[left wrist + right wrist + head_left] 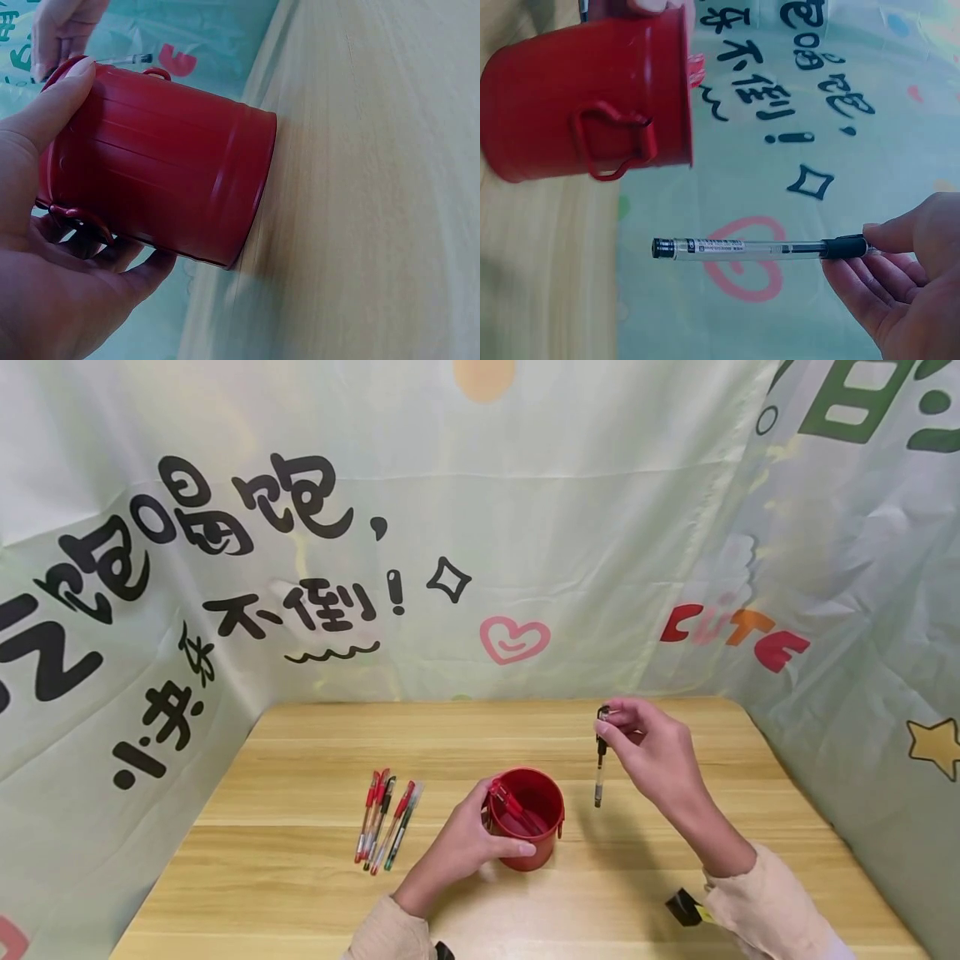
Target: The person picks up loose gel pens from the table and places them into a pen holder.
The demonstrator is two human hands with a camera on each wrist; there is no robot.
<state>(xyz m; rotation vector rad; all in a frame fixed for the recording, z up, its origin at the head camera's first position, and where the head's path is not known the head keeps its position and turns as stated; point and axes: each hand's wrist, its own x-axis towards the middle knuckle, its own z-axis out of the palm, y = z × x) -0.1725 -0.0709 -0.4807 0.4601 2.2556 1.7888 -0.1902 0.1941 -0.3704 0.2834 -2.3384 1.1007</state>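
Pale green fabric walls (600, 527), black Chinese lettering (232, 605), pink heart (513, 647), yellow star (937, 747), light wood-grain tabletop (292, 743)

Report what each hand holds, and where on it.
Right hand: the black-capped pen, by its capped end, other end hanging down. Left hand: the red bucket, around its side near the rim.

On the cloth (592, 543), “饱喝饱,” and “小快乐不倒!” are printed in black; to the right, “CUTE” (738, 637) is lettered in red, pink and orange. On the pen (761, 250), a label (716, 246) is printed too small to be read.
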